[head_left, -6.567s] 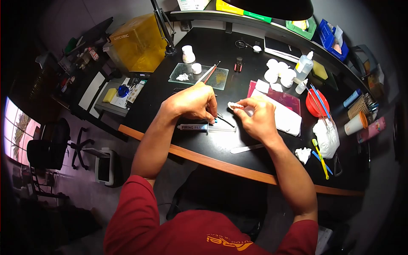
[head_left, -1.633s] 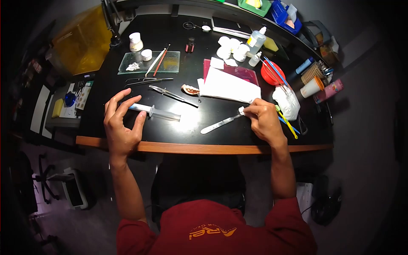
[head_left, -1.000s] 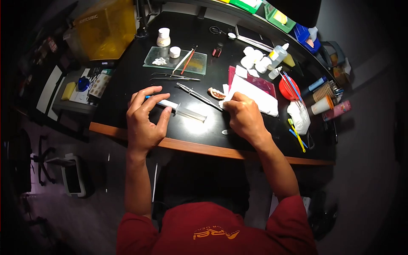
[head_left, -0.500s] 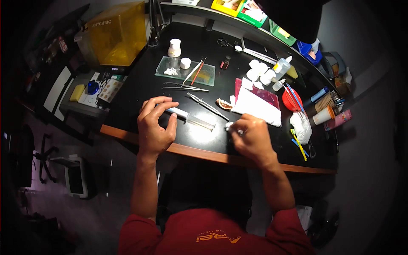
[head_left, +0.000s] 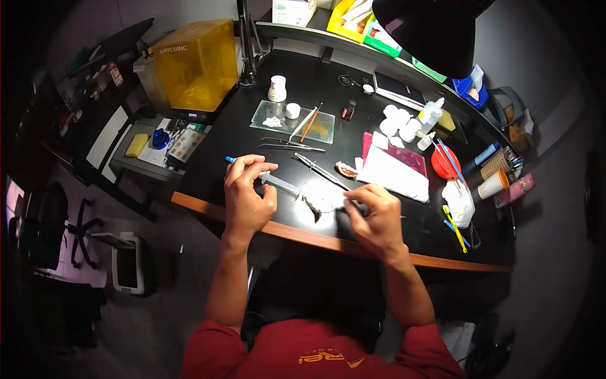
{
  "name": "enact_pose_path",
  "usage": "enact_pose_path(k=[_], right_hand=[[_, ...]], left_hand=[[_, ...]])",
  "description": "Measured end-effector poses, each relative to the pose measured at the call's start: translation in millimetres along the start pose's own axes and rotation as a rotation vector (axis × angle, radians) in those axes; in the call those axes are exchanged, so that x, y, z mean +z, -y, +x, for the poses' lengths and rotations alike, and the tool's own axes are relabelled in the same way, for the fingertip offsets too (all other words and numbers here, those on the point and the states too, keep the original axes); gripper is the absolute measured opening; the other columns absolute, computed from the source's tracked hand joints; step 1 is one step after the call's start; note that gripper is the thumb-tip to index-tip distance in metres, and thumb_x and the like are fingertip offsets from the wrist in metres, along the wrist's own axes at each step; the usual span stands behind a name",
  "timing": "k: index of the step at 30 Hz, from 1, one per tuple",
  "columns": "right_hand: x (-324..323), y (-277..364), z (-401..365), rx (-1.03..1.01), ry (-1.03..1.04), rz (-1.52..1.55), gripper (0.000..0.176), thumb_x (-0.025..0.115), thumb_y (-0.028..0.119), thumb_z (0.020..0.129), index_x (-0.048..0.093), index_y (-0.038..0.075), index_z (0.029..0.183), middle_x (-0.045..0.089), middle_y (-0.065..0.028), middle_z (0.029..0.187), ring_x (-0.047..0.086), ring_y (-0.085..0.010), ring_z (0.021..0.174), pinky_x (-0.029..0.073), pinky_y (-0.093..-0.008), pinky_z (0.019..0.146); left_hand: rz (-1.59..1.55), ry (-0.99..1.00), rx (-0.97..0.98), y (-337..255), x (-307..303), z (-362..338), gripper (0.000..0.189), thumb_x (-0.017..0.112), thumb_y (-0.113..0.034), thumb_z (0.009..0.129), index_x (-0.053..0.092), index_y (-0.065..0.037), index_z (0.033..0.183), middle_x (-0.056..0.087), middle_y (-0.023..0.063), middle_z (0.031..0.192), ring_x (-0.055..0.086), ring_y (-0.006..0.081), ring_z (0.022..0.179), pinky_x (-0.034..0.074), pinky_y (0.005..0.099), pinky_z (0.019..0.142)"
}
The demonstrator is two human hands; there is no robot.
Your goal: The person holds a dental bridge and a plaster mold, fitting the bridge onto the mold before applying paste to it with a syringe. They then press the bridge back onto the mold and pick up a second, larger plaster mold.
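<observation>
My left hand (head_left: 247, 197) is closed around a clear syringe (head_left: 281, 184), its blue tip (head_left: 231, 160) sticking out past the fingers on the left. The syringe's other end points right, over a bright glare on the black desk, where a small dark shape (head_left: 313, 208) shows. My right hand (head_left: 377, 218) is bent in a pinch low over the desk, right of the glare; I cannot tell what it holds. Just beyond its fingertips lie slim metal tweezers (head_left: 319, 169) and a dental model (head_left: 346, 169) with teeth.
A glass slab (head_left: 262, 134) bears a small white jar (head_left: 293, 111), a brush and white powder; metal instruments (head_left: 291, 144) lie before it. On the right are white paper (head_left: 394, 175), a red bowl (head_left: 446, 159), bottles and toothbrushes. A wooden rim (head_left: 297, 234) edges the desk.
The whole view has shifted, so the desk appears lower and further right. The syringe's right end has drawn closer to my left hand. The whitish bit at my right fingertips no longer shows.
</observation>
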State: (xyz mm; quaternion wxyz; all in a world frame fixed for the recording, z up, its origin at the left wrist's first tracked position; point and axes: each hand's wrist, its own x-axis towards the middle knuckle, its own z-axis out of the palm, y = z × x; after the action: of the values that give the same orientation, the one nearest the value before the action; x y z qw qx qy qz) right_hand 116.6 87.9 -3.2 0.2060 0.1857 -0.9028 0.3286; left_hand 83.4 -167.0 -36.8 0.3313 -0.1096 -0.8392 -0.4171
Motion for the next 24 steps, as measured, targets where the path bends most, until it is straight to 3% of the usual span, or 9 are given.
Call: enact_pose_path(k=[2, 6, 7, 10, 11, 15, 18, 22, 24], right_hand=[[-20.0, -7.1, -6.5, 0.089, -0.021, 0.014, 0.01, 0.072, 0.003, 0.079, 0.074, 0.001, 0.089, 0.069, -0.0144, 0.083, 0.066, -0.0306, 0.077, 0.052, -0.0378, 0.071], [-49.3, -30.4, -14.7, 0.126, -0.068, -0.073, 0.011, 0.073, 0.002, 0.08, 0.076, 0.002, 0.091, 0.069, -0.0108, 0.081, 0.065, -0.0184, 0.064, 0.045, -0.0288, 0.05], [-55.5, -34.0, -14.0, 0.176, -0.027, -0.083, 0.012, 0.074, 0.003, 0.079, 0.075, 0.002, 0.091, 0.069, -0.0109, 0.081, 0.065, -0.022, 0.067, 0.048, -0.0321, 0.057], [-60.7, -43.0, 0.5, 0.034, 0.061, -0.172, 0.015, 0.075, 0.006, 0.078, 0.075, 0.002, 0.092, 0.069, -0.0116, 0.083, 0.065, -0.0271, 0.077, 0.051, -0.0377, 0.071], [-57.8, -51.3, 8.0, -0.061, 0.093, -0.187, 0.023, 0.078, 0.011, 0.077, 0.073, 0.002, 0.097, 0.07, -0.0133, 0.088, 0.063, -0.032, 0.091, 0.049, -0.0415, 0.085], [-32.7, -56.3, 39.5, -0.314, 0.071, -0.19, 0.038, 0.079, 0.017, 0.078, 0.069, 0.003, 0.112, 0.07, -0.0147, 0.096, 0.061, -0.0341, 0.1, 0.049, -0.0423, 0.09], [-6.6, -64.8, 48.0, -0.318, 0.069, -0.251, 0.042, 0.079, 0.023, 0.079, 0.068, 0.005, 0.116, 0.07, -0.0126, 0.097, 0.06, -0.0329, 0.104, 0.041, -0.0476, 0.094], [7.6, -69.7, 51.0, -0.244, 0.073, -0.252, 0.033, 0.077, 0.02, 0.081, 0.071, 0.007, 0.111, 0.073, -0.0071, 0.089, 0.061, -0.023, 0.103, 0.038, -0.0442, 0.09], [5.5, -77.0, 51.3, -0.246, 0.016, -0.05, 0.027, 0.078, 0.017, 0.081, 0.074, 0.006, 0.105, 0.073, -0.0085, 0.083, 0.067, -0.0262, 0.092, 0.045, -0.0437, 0.088]], left_hand=[[0.0, 0.007, 0.004, -2.2, -0.7, 0.3, 0.033, 0.061, 0.005, 0.068, 0.074, -0.005, 0.097, 0.065, 0.0124, 0.108, 0.063, 0.0306, 0.103, 0.051, 0.0392, 0.092], [-0.053, 0.017, 0.015, -5.3, -2.7, 1.5, 0.029, 0.064, 0.005, 0.071, 0.073, -0.003, 0.097, 0.065, 0.0124, 0.108, 0.064, 0.0293, 0.103, 0.05, 0.0382, 0.093], [-0.051, 0.024, 0.012, -6.1, -3.2, 1.5, 0.026, 0.067, 0.004, 0.073, 0.073, -0.003, 0.097, 0.066, 0.0124, 0.108, 0.064, 0.0291, 0.103, 0.05, 0.0377, 0.093], [-0.059, 0.021, 0.012, -6.9, -2.0, 1.0, 0.025, 0.068, 0.004, 0.073, 0.073, -0.003, 0.097, 0.066, 0.0124, 0.107, 0.064, 0.0291, 0.102, 0.05, 0.0375, 0.092], [-0.046, 0.013, 0.022, -7.2, -1.6, 1.1, 0.024, 0.069, 0.003, 0.073, 0.073, -0.003, 0.097, 0.067, 0.0124, 0.107, 0.065, 0.0289, 0.101, 0.05, 0.0371, 0.092], [-0.027, 0.001, 0.035, -8.2, -0.9, 1.1, 0.023, 0.069, 0.004, 0.074, 0.073, -0.002, 0.095, 0.067, 0.0125, 0.105, 0.065, 0.0286, 0.099, 0.051, 0.0363, 0.091], [-0.033, 0.007, 0.026, -11.2, -1.1, 2.1, 0.022, 0.069, 0.004, 0.073, 0.073, -0.002, 0.095, 0.068, 0.0126, 0.104, 0.066, 0.0284, 0.098, 0.051, 0.0357, 0.09], [-0.041, 0.006, 0.05, -13.7, 0.8, 4.8, 0.021, 0.068, 0.005, 0.073, 0.073, -0.002, 0.092, 0.068, 0.0124, 0.102, 0.066, 0.0272, 0.098, 0.05, 0.0355, 0.09], [-0.017, 0.018, 0.11, -21.1, 4.8, 10.3, 0.022, 0.069, 0.004, 0.072, 0.073, -0.003, 0.092, 0.068, 0.0118, 0.101, 0.066, 0.0269, 0.098, 0.05, 0.0355, 0.09]])
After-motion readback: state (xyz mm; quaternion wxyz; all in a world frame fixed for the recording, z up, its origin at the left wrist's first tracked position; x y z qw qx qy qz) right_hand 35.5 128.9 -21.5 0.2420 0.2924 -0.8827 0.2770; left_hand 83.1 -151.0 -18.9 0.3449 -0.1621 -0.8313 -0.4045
